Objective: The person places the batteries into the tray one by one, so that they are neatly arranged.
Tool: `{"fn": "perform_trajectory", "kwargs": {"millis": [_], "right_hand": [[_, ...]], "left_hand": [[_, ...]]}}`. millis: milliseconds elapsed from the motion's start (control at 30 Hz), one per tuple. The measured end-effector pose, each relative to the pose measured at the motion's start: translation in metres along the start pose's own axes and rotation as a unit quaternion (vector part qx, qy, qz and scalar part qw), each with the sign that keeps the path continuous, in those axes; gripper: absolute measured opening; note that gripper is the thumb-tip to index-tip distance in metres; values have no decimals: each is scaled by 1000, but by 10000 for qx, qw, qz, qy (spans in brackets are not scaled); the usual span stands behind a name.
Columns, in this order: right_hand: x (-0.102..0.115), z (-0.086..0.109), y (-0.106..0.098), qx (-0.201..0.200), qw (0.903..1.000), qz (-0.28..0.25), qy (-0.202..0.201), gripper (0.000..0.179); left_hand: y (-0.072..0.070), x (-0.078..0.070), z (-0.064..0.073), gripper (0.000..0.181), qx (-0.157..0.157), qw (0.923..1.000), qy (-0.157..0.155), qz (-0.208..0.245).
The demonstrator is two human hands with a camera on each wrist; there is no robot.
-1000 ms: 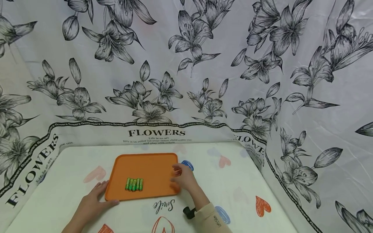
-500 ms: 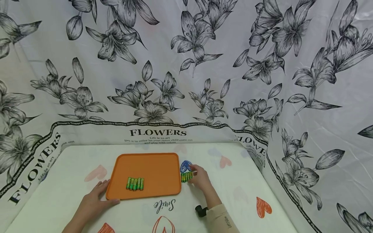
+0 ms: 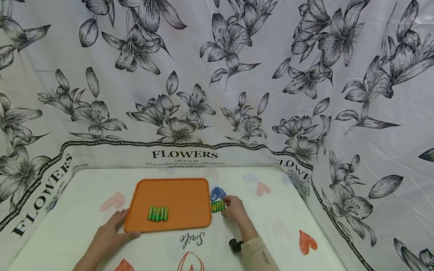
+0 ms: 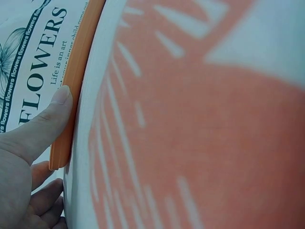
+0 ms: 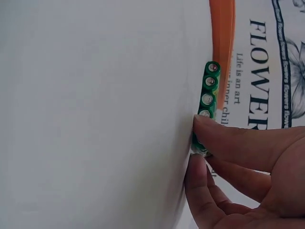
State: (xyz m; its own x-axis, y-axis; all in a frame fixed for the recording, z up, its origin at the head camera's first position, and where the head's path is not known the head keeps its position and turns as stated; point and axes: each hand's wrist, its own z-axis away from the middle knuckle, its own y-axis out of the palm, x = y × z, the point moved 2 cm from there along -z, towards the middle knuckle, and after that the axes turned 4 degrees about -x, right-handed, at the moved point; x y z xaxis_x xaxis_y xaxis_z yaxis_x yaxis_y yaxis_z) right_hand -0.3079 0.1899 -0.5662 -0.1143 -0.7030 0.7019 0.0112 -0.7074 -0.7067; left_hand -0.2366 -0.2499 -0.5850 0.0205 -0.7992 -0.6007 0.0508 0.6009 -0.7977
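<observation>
An orange tray (image 3: 173,195) lies on the table, bearing a row of several green-and-yellow batteries (image 3: 158,213) near its front. My left hand (image 3: 110,235) holds the tray's front left corner, thumb along the front rim and fingers at the left side. In the left wrist view, the thumb (image 4: 59,100) presses the tray's edge (image 4: 78,62). A second row of similar batteries (image 3: 217,206) lies side by side just right of the tray. My right hand (image 3: 237,210) pinches its right end; in the right wrist view, the thumb (image 5: 228,136) partly hides the nearest batteries (image 5: 209,82).
A pale cloth (image 3: 271,210) printed with hearts and lettering covers the table. Flower-printed sheeting (image 3: 237,124) rises behind and at both sides. A small black object (image 3: 235,245) sits at the right wrist, by the beige sleeve (image 3: 259,256).
My right hand has moved right, off the tray's right edge, and the second battery row has come into sight beside it. The left hand keeps its place on the tray corner.
</observation>
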Motion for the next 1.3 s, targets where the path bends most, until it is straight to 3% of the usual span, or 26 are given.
{"fn": "perform_trajectory", "kwargs": {"millis": [400, 700, 1300], "right_hand": [[4, 1, -9, -236, 9949, -962, -168, 60], [27, 6, -6, -80, 9868, -1580, -337, 61], [80, 14, 53, 279, 9782, -1870, -857, 53]], "left_hand": [[1, 3, -1, 117, -18, 10000, 22, -20], [1, 4, -1, 117, -49, 10000, 50, 0], [2, 5, -2, 118, 3, 10000, -22, 14]]}}
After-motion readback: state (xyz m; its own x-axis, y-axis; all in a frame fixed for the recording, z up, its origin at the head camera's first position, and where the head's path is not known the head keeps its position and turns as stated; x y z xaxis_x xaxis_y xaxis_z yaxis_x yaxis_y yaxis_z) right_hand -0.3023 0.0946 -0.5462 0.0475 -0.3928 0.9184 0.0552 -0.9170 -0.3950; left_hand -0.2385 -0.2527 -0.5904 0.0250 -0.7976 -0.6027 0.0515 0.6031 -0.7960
